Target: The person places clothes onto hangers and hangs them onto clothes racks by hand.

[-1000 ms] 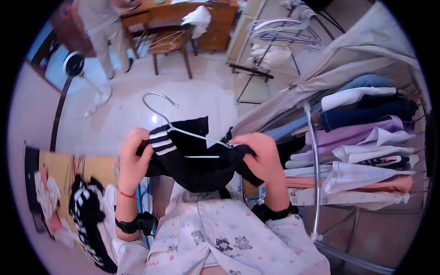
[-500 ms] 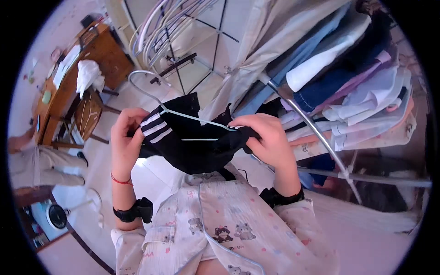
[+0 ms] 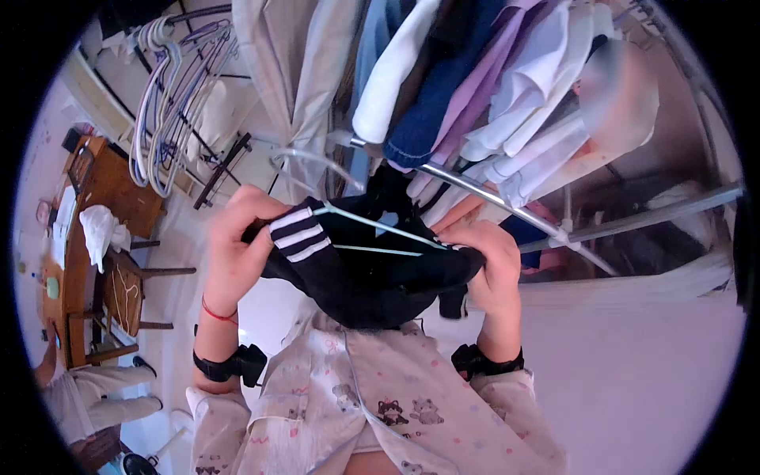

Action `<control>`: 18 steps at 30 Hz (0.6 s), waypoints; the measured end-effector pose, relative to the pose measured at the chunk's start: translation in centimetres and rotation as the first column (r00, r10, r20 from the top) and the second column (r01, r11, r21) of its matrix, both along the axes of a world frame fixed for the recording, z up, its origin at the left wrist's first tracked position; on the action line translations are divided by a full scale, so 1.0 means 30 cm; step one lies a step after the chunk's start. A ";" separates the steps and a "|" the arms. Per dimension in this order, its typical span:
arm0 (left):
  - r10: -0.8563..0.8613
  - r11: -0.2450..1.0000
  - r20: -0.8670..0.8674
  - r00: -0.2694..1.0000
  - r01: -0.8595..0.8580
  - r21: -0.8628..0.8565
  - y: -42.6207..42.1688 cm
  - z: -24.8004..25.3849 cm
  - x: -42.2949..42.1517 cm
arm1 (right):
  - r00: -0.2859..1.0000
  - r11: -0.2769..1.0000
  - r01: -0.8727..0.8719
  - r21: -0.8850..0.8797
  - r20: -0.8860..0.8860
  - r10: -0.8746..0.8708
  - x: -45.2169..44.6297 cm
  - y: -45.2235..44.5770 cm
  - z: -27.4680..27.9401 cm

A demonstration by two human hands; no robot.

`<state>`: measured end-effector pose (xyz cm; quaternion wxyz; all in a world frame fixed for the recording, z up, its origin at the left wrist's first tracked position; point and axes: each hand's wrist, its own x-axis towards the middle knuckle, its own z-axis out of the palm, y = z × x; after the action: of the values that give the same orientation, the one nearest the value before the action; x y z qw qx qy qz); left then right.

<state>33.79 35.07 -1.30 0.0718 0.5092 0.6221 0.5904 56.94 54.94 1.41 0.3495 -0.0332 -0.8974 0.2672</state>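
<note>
Stretched between my two hands is a black garment (image 3: 356, 297) with white stripes at its left shoulder. A pale hanger (image 3: 380, 224) sits inside its opening, and the hook curves up in front of the hanging clothes. My left hand (image 3: 247, 237) is closed on the striped shoulder. On the other side, my right hand (image 3: 491, 257) pinches the garment by the hanger's right end. The garment's lower part is hidden beneath the bunched cloth.
A metal rack rail (image 3: 507, 206) carries hanging clothes (image 3: 451, 87) ahead and to the right. Several bare hangers (image 3: 174, 103) hang at upper left. A wooden desk (image 3: 87, 229) and chair (image 3: 119, 289) stand left. Another person (image 3: 103, 396) is at lower left.
My view has turned to the right, so the rack now lies straight ahead. Both hands keep their hold on the garment, and its hook is now before the hanging clothes.
</note>
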 end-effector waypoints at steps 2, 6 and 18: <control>-0.076 0.997 0.179 0.981 0.076 0.007 -0.002 -0.018 -0.005 | 0.999 0.999 0.046 0.022 0.012 -0.046 0.009 0.002 0.018; -0.122 0.971 0.230 0.966 0.164 -0.173 -0.039 -0.006 -0.014 | 0.996 0.997 0.080 0.015 0.048 -0.080 -0.017 -0.028 0.028; -0.517 0.790 0.039 0.855 0.494 -0.363 -0.286 0.038 -0.390 | 0.993 0.982 0.058 -0.182 0.113 -0.038 -0.253 -0.380 -0.022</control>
<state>22.08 26.48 -0.18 0.2997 0.6529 0.5626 0.4093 49.36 43.53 0.74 0.3017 -0.1015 -0.8854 0.3386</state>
